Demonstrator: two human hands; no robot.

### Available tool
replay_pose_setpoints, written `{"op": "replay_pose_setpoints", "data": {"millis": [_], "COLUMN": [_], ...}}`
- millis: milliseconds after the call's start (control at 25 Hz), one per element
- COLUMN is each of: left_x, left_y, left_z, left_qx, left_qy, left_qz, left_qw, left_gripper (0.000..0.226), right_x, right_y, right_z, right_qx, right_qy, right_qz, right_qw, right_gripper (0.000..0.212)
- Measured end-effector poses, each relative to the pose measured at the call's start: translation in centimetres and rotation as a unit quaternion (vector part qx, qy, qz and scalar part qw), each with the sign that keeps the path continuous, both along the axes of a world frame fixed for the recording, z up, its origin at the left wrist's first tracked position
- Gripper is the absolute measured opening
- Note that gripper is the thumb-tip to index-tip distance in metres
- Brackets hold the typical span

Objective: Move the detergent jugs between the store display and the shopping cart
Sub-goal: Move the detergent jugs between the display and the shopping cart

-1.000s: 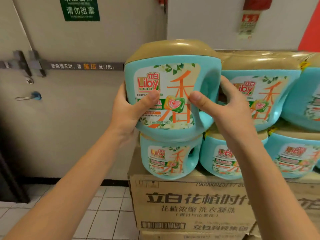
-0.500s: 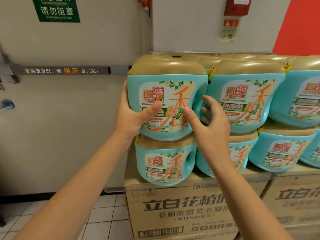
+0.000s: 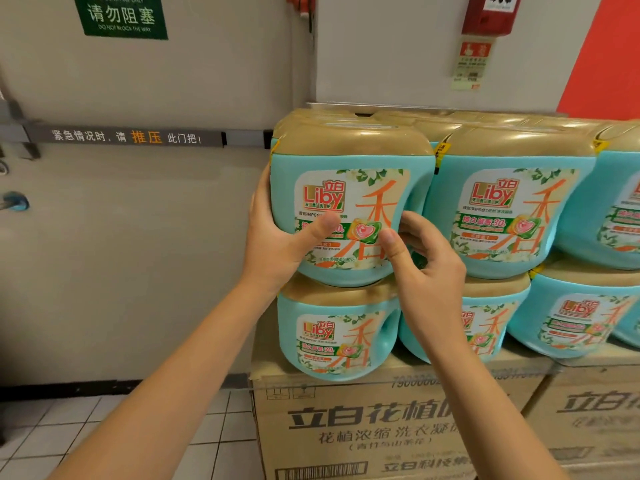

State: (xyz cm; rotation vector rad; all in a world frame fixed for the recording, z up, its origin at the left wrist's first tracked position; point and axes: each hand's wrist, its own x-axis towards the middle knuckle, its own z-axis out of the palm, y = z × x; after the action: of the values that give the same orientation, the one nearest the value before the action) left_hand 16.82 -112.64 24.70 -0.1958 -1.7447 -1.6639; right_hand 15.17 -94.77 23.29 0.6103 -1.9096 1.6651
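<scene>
1. Head view, nearest first: two bare forearms reach up and forward from the bottom edge towards a stack of teal detergent jugs with gold lids.
2. The left hand [image 3: 277, 244] grasps the top jug [image 3: 349, 188] at its left flank. Its thumb [image 3: 322, 225] lies flat across the front label and the other fingers wrap round the side out of sight, likely so the palm can take the weight from below and behind.
3. The right hand [image 3: 429, 271] meets the same jug at its right edge. Its thumb tip [image 3: 389, 242] rests on the label beside the heart logo, and the curled fingers [image 3: 414, 223] hook in towards the handle cut-out. It reads as a light pinch, and how much load it bears cannot be told.
4. So the top jug sits between the two hands, with both thumbs on its face and the fingers round its sides.
5. The jug rests, or very nearly rests, on the lid of the lower jug [image 3: 332, 337], flush with the neighbouring jug [image 3: 502, 209] on its right. It appears to be at the display end of the task.
6. The lower row stands on a printed cardboard carton [image 3: 363, 427], which serves as the base.
7. Behind are a grey door with a push bar [image 3: 124, 136] and a green sign [image 3: 121, 15]. No shopping cart is in view.
</scene>
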Motion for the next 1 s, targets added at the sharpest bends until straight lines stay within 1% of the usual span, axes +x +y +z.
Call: {"op": "replay_pose_setpoints", "data": {"millis": [80, 160, 280, 360, 440, 480, 560, 760, 1000], "left_x": [0.6, 1.8, 3.5, 3.7, 3.5, 3.5, 3.4, 3.3, 3.2], "left_y": [-0.5, -1.0, -0.8, -0.3, 0.0, 0.0, 0.1, 0.4, 0.1], "left_z": [-1.9, -5.1, -9.9, -11.7, -12.4, -12.5, -12.7, -13.2, -13.2], "left_qx": [-0.011, -0.012, 0.0, 0.006, 0.006, 0.005, 0.009, 0.021, 0.013], "left_qy": [-0.013, -0.048, -0.112, -0.124, -0.126, -0.127, -0.126, -0.126, -0.147], "left_qz": [0.005, 0.018, 0.0, -0.027, -0.035, -0.032, -0.022, 0.0, -0.005], "left_qw": [1.0, 0.999, 0.994, 0.992, 0.991, 0.991, 0.992, 0.992, 0.989], "left_gripper": [0.115, 0.113, 0.116, 0.105, 0.088, 0.082, 0.079, 0.085, 0.09], "right_x": [0.2, 0.9, 2.5, 3.3, 3.5, 3.3, 2.7, 1.9, 1.6], "right_y": [0.6, 1.3, 1.3, 0.5, -0.4, -0.7, -0.9, -0.4, -0.2], "right_z": [-1.1, -3.4, -7.9, -10.3, -11.6, -11.9, -12.1, -11.9, -12.0], "right_qx": [-0.012, -0.033, -0.025, -0.014, -0.002, 0.006, 0.019, 0.016, 0.013], "right_qy": [0.018, 0.012, -0.058, -0.115, -0.156, -0.165, -0.169, -0.163, -0.159], "right_qz": [-0.026, -0.055, -0.048, -0.025, -0.001, 0.005, 0.003, 0.013, 0.017], "right_qw": [0.999, 0.998, 0.997, 0.993, 0.988, 0.986, 0.986, 0.986, 0.987], "right_gripper": [0.03, 0.03, 0.036, 0.049, 0.063, 0.066, 0.063, 0.06, 0.054]}}
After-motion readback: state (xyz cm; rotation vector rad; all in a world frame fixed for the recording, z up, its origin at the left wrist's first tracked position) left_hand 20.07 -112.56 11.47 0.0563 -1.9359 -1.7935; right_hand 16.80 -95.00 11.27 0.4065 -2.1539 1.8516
